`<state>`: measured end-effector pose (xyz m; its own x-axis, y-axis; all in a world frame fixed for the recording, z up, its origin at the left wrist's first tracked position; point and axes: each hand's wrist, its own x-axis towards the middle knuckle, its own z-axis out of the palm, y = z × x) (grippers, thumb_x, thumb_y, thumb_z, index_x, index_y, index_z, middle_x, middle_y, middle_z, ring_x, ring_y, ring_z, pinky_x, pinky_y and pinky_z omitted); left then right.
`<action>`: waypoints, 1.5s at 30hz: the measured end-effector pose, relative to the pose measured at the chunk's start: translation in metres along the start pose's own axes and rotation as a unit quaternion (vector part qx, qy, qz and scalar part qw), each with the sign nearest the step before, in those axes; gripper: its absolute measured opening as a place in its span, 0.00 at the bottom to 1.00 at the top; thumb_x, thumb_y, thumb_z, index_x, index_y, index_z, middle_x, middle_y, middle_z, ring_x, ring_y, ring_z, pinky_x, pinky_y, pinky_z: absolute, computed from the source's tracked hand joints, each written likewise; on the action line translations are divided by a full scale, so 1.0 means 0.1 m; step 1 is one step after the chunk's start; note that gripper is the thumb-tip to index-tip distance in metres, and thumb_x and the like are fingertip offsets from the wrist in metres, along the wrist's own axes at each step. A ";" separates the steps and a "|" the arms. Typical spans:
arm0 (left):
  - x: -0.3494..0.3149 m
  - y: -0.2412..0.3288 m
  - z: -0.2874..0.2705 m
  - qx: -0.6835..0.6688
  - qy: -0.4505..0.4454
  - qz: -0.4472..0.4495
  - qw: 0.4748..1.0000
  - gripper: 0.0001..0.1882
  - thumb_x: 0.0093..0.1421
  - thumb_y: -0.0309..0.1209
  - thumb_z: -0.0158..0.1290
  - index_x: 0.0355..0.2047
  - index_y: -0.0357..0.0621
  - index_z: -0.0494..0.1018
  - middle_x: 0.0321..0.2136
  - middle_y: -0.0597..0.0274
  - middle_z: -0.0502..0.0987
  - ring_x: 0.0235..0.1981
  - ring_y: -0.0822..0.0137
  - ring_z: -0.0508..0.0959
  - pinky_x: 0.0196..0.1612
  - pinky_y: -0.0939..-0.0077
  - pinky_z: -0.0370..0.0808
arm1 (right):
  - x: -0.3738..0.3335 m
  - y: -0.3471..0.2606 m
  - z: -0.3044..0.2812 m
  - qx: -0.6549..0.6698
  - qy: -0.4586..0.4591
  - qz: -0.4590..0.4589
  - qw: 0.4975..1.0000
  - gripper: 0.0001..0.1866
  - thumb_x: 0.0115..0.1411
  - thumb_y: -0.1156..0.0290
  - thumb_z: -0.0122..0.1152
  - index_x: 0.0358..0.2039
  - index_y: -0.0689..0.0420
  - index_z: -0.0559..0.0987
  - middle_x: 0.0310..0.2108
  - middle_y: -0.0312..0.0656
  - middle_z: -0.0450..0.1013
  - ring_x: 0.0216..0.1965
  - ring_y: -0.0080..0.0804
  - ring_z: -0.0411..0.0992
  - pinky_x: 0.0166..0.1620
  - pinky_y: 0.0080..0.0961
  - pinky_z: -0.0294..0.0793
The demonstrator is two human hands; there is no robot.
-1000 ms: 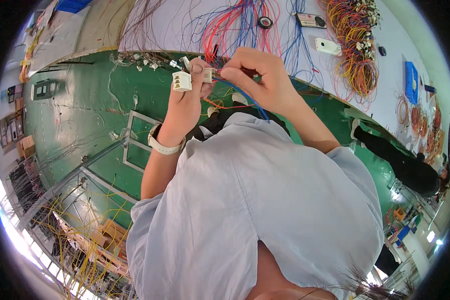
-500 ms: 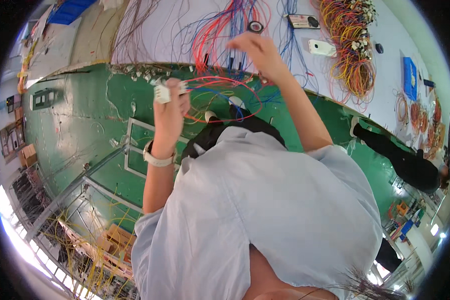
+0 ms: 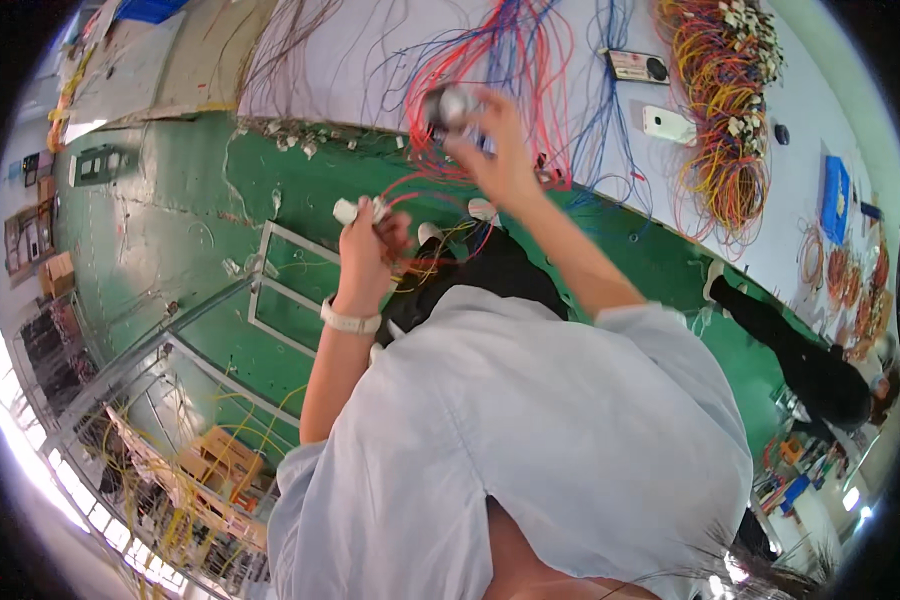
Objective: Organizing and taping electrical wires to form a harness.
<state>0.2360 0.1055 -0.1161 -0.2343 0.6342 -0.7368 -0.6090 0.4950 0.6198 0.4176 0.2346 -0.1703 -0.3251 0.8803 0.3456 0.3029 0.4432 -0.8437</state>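
Note:
My left hand (image 3: 368,258) is closed around white plastic connectors (image 3: 346,210), from which red, blue and yellow wires (image 3: 440,190) trail toward the table. Over the table's near edge, my right hand (image 3: 505,150) grips a roll of black tape (image 3: 448,107) between thumb and fingers. Motion smears the roll and those fingertips somewhat. Beneath and behind the roll, bundles of red wires (image 3: 545,75) and blue wires spread across the white tabletop.
A white phone (image 3: 669,126) and a flat box with a dark round spot (image 3: 638,67) lie right of the wires. Beyond them is a big heap of yellow and orange wires (image 3: 735,185). A metal frame (image 3: 255,290) stands at left; a person in dark trousers (image 3: 785,335) is at right.
My right hand has picked up the tape roll from the table and brought it left and nearer. My left hand, still holding the connectors, has shifted slightly right and nearer.

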 end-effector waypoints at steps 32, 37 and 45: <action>-0.54 0.33 0.14 0.070 -0.042 0.393 0.916 0.15 0.68 0.38 0.42 0.28 0.41 0.67 0.21 0.68 0.68 0.22 0.79 0.67 0.24 0.81 0.64 | -0.44 -1.84 0.02 0.336 -0.133 0.215 0.907 0.12 0.58 0.76 0.59 0.43 0.62 0.76 0.33 0.34 0.71 0.37 0.16 0.69 0.41 0.18 0.70; -0.56 0.32 0.14 0.125 -0.013 0.405 0.906 0.15 0.69 0.36 0.41 0.27 0.41 0.65 0.20 0.69 0.67 0.19 0.79 0.65 0.21 0.82 0.61 | -0.39 -1.71 -0.01 0.216 -0.120 0.041 0.968 0.08 0.54 0.78 0.61 0.36 0.64 0.77 0.35 0.40 0.71 0.37 0.25 0.70 0.40 0.20 0.69; -0.43 0.27 0.16 -0.038 -0.052 0.288 0.956 0.17 0.67 0.42 0.45 0.28 0.43 0.68 0.20 0.71 0.69 0.19 0.78 0.66 0.24 0.81 0.65 | -0.48 -1.88 0.00 0.046 0.079 -0.247 0.965 0.06 0.50 0.86 0.56 0.29 0.64 0.73 0.32 0.46 0.70 0.32 0.33 0.70 0.33 0.24 0.69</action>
<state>0.2418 0.1014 -0.0633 -0.4727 0.8460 -0.2468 -0.4556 0.0051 0.8902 0.3758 0.1092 -0.0280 -0.2664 0.5829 0.7676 0.0632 0.8052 -0.5896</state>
